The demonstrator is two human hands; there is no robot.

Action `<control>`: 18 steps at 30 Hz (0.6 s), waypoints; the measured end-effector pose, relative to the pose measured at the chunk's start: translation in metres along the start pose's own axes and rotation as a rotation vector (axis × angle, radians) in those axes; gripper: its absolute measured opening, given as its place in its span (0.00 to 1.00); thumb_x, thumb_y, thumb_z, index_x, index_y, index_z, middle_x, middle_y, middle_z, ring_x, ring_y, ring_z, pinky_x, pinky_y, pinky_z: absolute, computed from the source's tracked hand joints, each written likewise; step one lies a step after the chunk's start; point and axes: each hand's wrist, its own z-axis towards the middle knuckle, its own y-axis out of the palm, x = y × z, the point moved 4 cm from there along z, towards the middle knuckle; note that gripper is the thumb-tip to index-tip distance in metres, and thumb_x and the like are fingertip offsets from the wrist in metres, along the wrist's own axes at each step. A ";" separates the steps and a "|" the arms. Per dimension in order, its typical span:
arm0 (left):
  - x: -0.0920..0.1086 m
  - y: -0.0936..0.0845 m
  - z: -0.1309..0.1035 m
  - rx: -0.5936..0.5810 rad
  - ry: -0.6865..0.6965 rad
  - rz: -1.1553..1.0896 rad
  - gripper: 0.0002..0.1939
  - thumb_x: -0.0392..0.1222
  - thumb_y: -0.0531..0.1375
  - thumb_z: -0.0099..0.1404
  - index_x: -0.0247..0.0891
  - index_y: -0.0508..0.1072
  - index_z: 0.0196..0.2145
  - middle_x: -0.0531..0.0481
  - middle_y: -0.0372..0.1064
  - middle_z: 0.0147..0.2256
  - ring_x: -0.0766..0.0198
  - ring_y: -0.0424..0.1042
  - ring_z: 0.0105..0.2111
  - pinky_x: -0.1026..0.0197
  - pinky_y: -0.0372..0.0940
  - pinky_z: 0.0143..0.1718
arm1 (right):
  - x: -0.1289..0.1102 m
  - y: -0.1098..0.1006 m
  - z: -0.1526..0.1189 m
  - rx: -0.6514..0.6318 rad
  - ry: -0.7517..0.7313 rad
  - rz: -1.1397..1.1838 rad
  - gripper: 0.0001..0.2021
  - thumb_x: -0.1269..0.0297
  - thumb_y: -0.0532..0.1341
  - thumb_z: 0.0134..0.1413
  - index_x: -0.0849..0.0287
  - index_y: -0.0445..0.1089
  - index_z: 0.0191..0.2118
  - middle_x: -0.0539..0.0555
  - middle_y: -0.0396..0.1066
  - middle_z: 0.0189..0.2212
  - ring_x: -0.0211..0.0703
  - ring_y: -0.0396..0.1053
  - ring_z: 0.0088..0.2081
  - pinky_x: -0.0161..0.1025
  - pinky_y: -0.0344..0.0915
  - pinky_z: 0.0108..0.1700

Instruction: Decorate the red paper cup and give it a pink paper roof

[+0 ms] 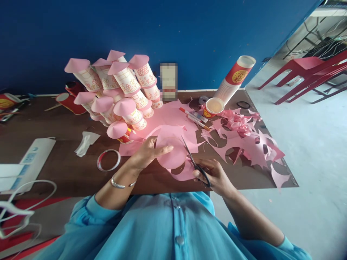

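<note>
A sheet of pink paper point(171, 153) is pinched in my left hand point(151, 150), thumb on top. A round outline shows on it, and a partly cut strip curls off below. My right hand point(210, 175) is closed around the handles of black-handled scissors point(193, 159). Their blades point up and left along the right edge of the round outline; whether they bite into the paper there I cannot tell. Beneath and behind lies more pink paper point(169, 112) on the brown table point(73, 180).
Several decorated cups with pink cone tops point(126, 81) stand at the back left. A tape roll point(108, 160) lies near my left wrist. To the right are pink scraps point(244, 142), markers point(196, 119), a small cup point(213, 107) and a leaning cup stack point(233, 81).
</note>
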 end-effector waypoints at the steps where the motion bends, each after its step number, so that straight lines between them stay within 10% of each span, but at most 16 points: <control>1: 0.000 0.000 0.000 -0.001 -0.003 -0.001 0.16 0.54 0.71 0.61 0.38 0.80 0.35 0.48 0.77 0.31 0.52 0.77 0.40 0.56 0.74 0.42 | 0.000 0.000 0.000 -0.001 -0.005 -0.005 0.27 0.37 0.69 0.59 0.62 0.77 0.34 0.47 0.64 0.20 0.33 0.59 0.22 0.31 0.55 0.22; 18: -0.002 -0.001 0.002 -0.044 0.014 -0.080 0.17 0.52 0.73 0.59 0.35 0.80 0.36 0.48 0.79 0.34 0.57 0.76 0.37 0.57 0.72 0.41 | 0.001 -0.002 0.000 -0.034 -0.075 -0.096 0.26 0.40 0.65 0.65 0.59 0.68 0.27 0.47 0.65 0.19 0.32 0.57 0.21 0.33 0.51 0.23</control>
